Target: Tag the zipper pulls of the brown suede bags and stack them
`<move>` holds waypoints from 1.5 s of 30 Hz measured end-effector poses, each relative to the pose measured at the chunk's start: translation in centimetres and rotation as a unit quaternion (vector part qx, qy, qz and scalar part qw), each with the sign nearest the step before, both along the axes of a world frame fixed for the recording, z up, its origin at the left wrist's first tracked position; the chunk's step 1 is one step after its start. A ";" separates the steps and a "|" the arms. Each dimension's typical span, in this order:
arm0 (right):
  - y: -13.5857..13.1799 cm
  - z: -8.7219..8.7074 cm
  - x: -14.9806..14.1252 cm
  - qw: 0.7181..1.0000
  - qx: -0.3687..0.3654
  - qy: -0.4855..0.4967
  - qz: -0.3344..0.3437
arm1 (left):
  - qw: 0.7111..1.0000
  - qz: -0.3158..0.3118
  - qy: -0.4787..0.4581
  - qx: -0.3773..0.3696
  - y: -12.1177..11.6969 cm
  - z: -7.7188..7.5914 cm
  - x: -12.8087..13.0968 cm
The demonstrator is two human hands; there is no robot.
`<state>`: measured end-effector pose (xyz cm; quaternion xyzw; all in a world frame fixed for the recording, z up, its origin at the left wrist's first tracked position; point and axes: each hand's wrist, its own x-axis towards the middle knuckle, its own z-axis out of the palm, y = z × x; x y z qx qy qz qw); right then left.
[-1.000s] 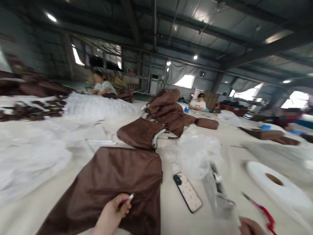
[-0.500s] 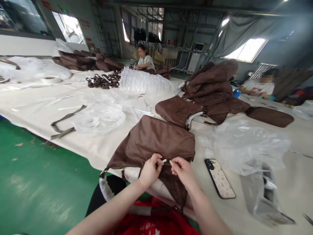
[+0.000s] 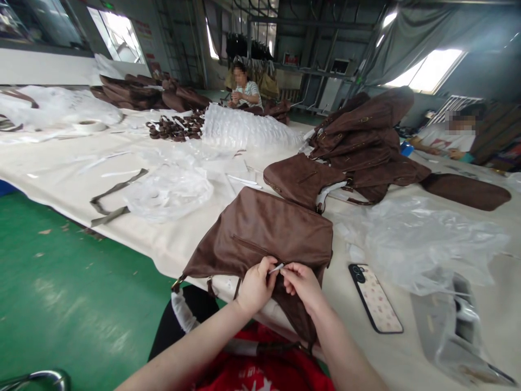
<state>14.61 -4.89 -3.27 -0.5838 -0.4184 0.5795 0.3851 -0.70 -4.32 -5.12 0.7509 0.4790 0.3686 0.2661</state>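
My left hand (image 3: 256, 285) has thumb and finger pinched on a small white strip (image 3: 277, 268); my right hand (image 3: 302, 285) is nearly closed at the strip's other end, though I can't tell whether it grips. Beneath both, the brown bag (image 3: 260, 228) lies at the near edge of the desk (image 3: 138, 239), its wrapped strap (image 3: 183, 312) hanging over. A phone (image 3: 377, 301) lies to the bag's right.

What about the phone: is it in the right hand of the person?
No, the phone lies on the table, apart from the right hand.
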 end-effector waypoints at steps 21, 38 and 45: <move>-0.6 -1.5 -0.4 0.996 0.041 -0.078 -0.015 | 0.991 -0.036 -0.066 -0.115 -1.0 3.1 0.2; -2.4 -0.4 -1.1 0.936 -0.022 0.346 -0.065 | 0.985 0.038 -0.107 -0.127 -2.4 1.7 0.4; -2.3 -0.7 -1.3 0.949 -0.008 0.309 -0.060 | 0.991 0.019 -0.060 -0.116 -1.7 3.2 0.3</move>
